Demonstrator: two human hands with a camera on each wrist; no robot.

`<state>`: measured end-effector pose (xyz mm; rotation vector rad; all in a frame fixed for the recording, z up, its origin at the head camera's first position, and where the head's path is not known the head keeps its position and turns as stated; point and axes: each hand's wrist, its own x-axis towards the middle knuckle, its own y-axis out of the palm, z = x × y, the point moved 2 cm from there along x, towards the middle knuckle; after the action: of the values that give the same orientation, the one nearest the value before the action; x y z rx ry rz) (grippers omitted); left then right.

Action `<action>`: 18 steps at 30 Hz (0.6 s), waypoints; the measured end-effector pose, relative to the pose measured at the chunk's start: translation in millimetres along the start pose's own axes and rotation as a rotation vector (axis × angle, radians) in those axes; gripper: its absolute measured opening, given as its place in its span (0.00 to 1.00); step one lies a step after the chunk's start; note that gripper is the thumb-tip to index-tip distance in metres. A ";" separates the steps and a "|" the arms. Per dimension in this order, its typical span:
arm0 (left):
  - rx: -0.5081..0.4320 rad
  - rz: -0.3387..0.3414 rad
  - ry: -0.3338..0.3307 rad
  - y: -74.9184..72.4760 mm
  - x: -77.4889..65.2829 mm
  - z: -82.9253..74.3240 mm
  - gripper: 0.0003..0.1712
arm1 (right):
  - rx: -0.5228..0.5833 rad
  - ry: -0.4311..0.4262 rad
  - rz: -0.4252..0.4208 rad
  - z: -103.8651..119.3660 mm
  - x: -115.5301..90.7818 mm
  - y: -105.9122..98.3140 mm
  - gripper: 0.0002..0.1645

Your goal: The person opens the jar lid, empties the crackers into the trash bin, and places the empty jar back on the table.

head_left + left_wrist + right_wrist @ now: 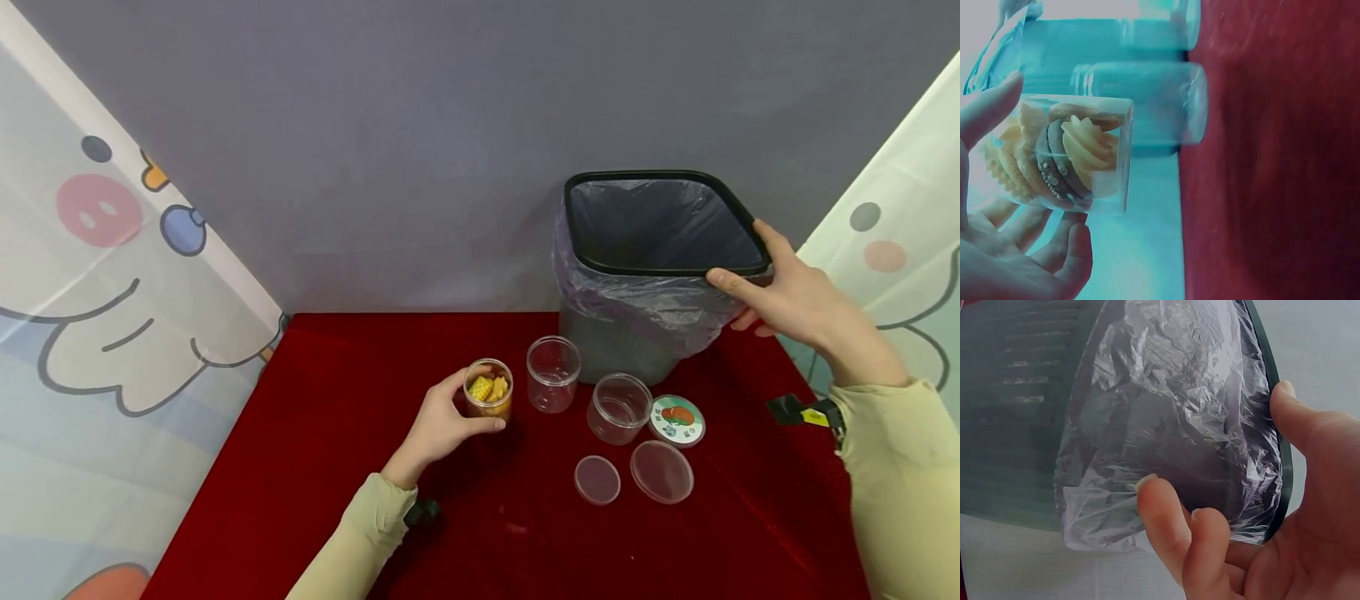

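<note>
A clear round jar [488, 392] of cookies is gripped in my left hand [438, 421], thumb on one side and fingers on the other. In the left wrist view piped cookies [1088, 150] and a dark one with small beads show through its wall, and its base is apart from the red cloth. My right hand [802, 296] grips the near right corner of a trash bin [615, 337], thumb on the black rim. Its other fingers curl beneath the rim, by the clear plastic bag [1166, 406] folded over the bin.
Two clear jars, a taller one [553, 375] and a shorter one [619, 408], stand open before the bin. Two clear lids [597, 480] and a round lid with a printed label [677, 420] lie on the red cloth [360, 400]. A grey wall [412, 167] rises behind.
</note>
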<state>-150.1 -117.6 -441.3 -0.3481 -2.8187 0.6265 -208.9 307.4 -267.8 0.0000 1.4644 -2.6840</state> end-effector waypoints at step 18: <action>0.076 -0.078 0.048 -44.3 43.2 -30.8 0.39 | 0.055 -0.012 -0.031 -2.7 -1.0 3.3 0.63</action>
<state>-190.3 -132.7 -387.2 -0.2342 -2.7393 0.6966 -207.8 307.9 -272.0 -0.0349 1.3979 -2.7428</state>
